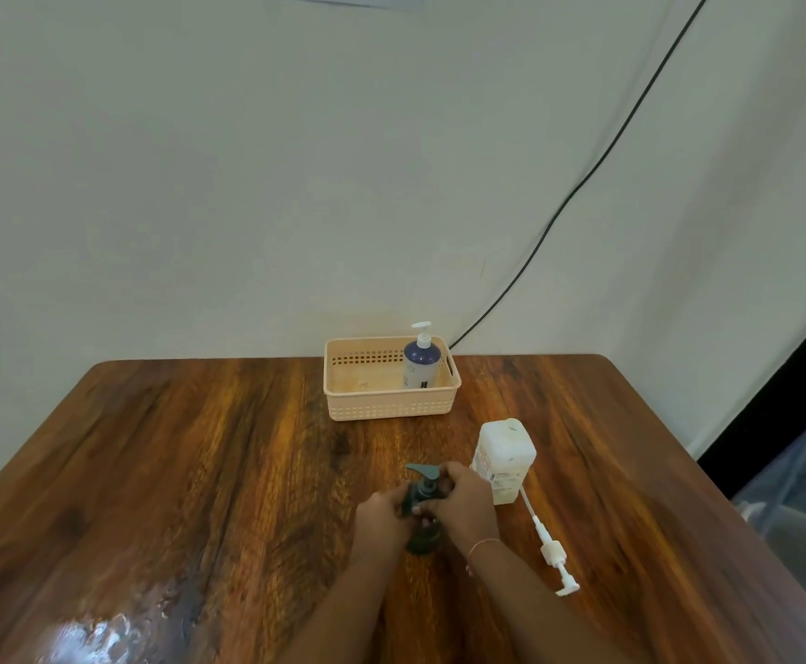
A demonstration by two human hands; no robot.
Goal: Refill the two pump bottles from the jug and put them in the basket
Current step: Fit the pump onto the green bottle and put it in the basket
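Both the left hand (381,517) and right hand (463,500) curl round the dark plastic pump bottle (421,493), upright on the glossy wooden table (199,472), its spout pointing left. The blue bottle (421,366) stands in the far perforated basket (391,404).

Glossy wood-grain table (199,472), perforated matt plastic basket (391,404), translucent plastic jug (504,452)

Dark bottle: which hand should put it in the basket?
Probably left: the left hand grips the dark bottle, and the basket has room on that side. The right hand only pinches the pump.
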